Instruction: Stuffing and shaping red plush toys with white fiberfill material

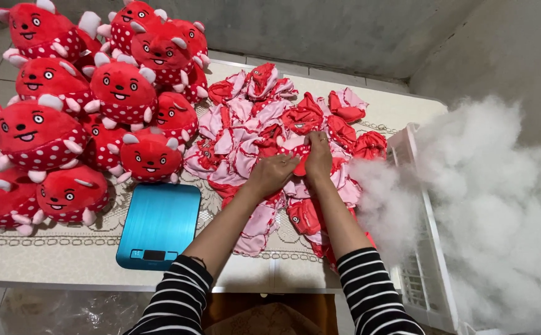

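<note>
Gripping one unstuffed red plush skin (300,162) atop the pile of skins (252,133) mid-worktop (65,260), our left hand (272,174) and right hand (318,156) both pinch it closed. Tugging might drag neighbouring skins off the edge. Crumpled, its axis and facing can't be told.

The person's left hand (271,174) and right hand (317,157) meet over a heap of unstuffed toy skins (264,130), red and pink, both pinching one red skin (299,162) between them. The sleeves are black-and-white striped. To the left, finished red plush toys (78,105) with white dots are stacked on the table (53,260). A blue kitchen scale (159,224) lies just before them. On the right, white stuffing (494,205) spills from a white basket (428,248).
</note>
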